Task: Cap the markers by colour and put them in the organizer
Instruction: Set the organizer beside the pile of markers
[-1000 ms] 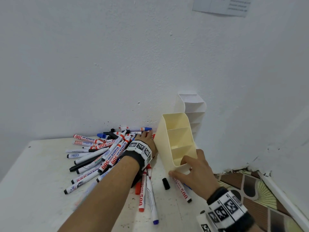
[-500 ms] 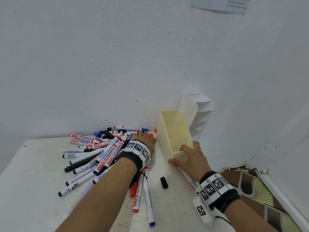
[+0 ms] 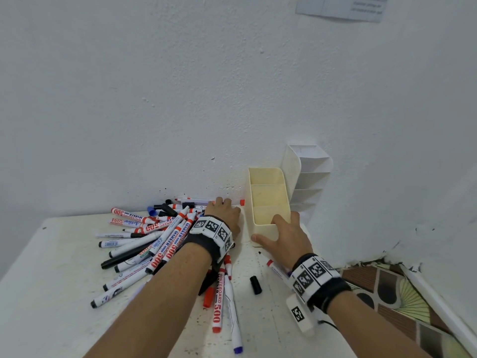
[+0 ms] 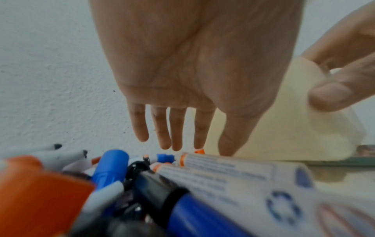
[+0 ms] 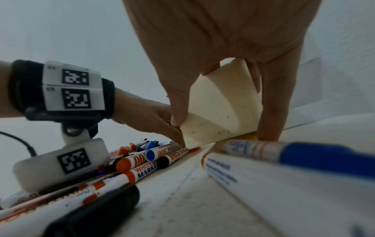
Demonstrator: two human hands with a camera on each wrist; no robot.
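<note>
The cream organizer (image 3: 268, 197) with three compartments stands upright on the white table (image 3: 51, 293) by the wall. My right hand (image 3: 284, 236) grips its near end, thumb on the left side and fingers on the right (image 5: 219, 109). My left hand (image 3: 223, 206) lies just left of it over the far end of the marker pile (image 3: 154, 236). In the left wrist view its fingers (image 4: 176, 136) are straight, with the tips close above the markers and nothing held. A loose black cap (image 3: 255, 285) lies between my forearms.
A white organizer (image 3: 309, 177) stands against the wall behind the cream one. A red marker (image 3: 216, 301) and a blue-tipped one (image 3: 233, 319) lie near my left forearm, another marker (image 3: 277, 268) under my right wrist. The table ends at right above a patterned floor (image 3: 400, 293).
The cream organizer was tilted toward me and now stands upright, with my right hand still on its near end. My left hand stayed by the wall over the markers.
</note>
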